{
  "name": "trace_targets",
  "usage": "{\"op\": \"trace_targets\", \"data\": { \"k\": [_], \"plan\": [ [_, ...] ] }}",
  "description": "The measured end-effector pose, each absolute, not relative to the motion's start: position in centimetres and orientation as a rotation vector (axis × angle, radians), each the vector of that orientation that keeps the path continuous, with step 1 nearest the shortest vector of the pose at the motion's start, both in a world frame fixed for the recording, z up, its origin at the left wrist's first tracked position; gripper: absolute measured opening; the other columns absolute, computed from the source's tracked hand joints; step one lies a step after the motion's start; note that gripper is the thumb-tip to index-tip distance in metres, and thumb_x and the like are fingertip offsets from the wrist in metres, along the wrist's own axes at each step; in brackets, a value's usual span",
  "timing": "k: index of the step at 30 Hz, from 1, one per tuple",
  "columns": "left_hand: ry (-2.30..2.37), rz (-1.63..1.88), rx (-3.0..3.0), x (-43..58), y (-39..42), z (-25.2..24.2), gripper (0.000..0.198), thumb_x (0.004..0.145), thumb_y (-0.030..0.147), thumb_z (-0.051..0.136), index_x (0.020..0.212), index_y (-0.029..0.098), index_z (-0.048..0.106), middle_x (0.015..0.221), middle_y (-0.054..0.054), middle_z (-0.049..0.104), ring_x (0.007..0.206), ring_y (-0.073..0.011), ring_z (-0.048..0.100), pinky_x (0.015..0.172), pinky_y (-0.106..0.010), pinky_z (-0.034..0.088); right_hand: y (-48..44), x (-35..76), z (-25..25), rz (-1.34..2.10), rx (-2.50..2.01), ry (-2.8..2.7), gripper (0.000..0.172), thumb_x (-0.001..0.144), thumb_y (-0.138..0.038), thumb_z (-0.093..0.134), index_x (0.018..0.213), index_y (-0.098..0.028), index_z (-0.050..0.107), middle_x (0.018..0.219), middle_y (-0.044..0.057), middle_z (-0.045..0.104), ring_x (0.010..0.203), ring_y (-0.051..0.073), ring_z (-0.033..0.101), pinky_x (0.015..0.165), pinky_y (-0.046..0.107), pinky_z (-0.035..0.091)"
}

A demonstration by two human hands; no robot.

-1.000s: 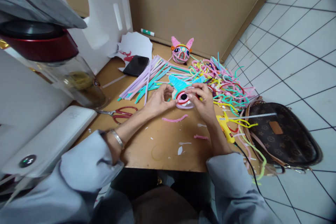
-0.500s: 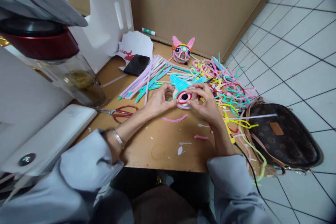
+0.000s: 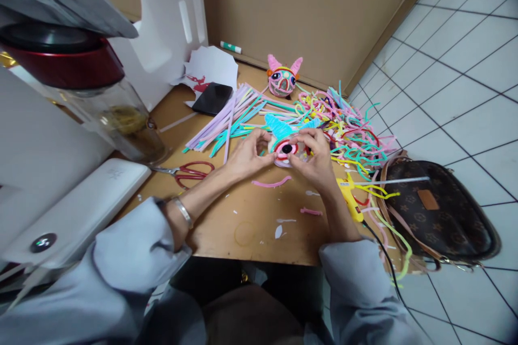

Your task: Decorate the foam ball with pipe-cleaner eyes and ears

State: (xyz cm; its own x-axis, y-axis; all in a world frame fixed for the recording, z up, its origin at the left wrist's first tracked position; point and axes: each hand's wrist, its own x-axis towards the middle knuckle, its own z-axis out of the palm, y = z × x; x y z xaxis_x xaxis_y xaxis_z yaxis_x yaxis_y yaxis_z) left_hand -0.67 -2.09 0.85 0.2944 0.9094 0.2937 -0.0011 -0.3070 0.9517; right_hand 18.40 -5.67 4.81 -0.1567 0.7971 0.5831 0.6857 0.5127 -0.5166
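Both my hands hold a small pipe-cleaner figure (image 3: 284, 146) with blue ears and a red-rimmed black eye, just above the brown board (image 3: 243, 215). My left hand (image 3: 247, 155) pinches its left side with thumb and fingertips. My right hand (image 3: 318, 159) grips its right side, fingers curled over the top. A short pink pipe-cleaner piece (image 3: 272, 183) lies on the board right below the figure. A finished pink figure with pink ears (image 3: 282, 78) stands at the far edge.
Straight pipe cleaners (image 3: 230, 121) and a tangled heap (image 3: 348, 124) lie behind my hands. Red scissors (image 3: 186, 171) lie at left, a yellow glue gun (image 3: 348, 199) at right beside a brown bag (image 3: 441, 210). A black phone (image 3: 212, 98) and a glass jar (image 3: 117, 124) sit further left.
The hands and the figure have stayed almost in place; my fingers shifted slightly on it. The glue gun shows again beside my right wrist.
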Motion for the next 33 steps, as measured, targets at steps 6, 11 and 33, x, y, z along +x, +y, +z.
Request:
{"op": "trace_targets", "data": {
  "k": [6,11,33],
  "plan": [
    [0.823,1.202,1.593,-0.54,-1.98,0.56,0.036,0.069,0.030,0.077,0.090,0.021,0.048,0.095,-0.002,0.062,0.082,-0.0147,0.059,0.081,-0.032,0.047,-5.55,18.69,4.58,0.161,-1.202,-1.890,0.020,0.075,-0.025,0.071,0.095,-0.027,0.073,0.106,0.007,0.060,0.111,0.029,0.059,0.101,0.048,0.048],
    [0.853,1.198,1.621,-0.52,-1.87,0.38,0.032,0.072,0.026,0.074,0.090,0.021,0.048,0.092,-0.001,0.063,0.081,-0.0139,0.060,0.080,-0.031,0.048,-5.37,18.78,4.22,0.118,-1.189,-1.889,0.020,0.078,-0.030,0.072,0.098,-0.026,0.073,0.107,0.007,0.060,0.110,0.028,0.060,0.100,0.048,0.050],
    [0.805,1.173,1.458,-0.64,-1.31,0.06,0.041,0.064,0.034,0.083,0.087,0.018,0.054,0.100,-0.005,0.070,0.080,-0.0147,0.067,0.079,-0.033,0.056,-5.31,18.69,4.05,0.111,-1.184,-1.867,0.022,0.076,-0.026,0.071,0.099,-0.026,0.072,0.106,0.008,0.060,0.107,0.028,0.059,0.098,0.047,0.050]
  ]
}}
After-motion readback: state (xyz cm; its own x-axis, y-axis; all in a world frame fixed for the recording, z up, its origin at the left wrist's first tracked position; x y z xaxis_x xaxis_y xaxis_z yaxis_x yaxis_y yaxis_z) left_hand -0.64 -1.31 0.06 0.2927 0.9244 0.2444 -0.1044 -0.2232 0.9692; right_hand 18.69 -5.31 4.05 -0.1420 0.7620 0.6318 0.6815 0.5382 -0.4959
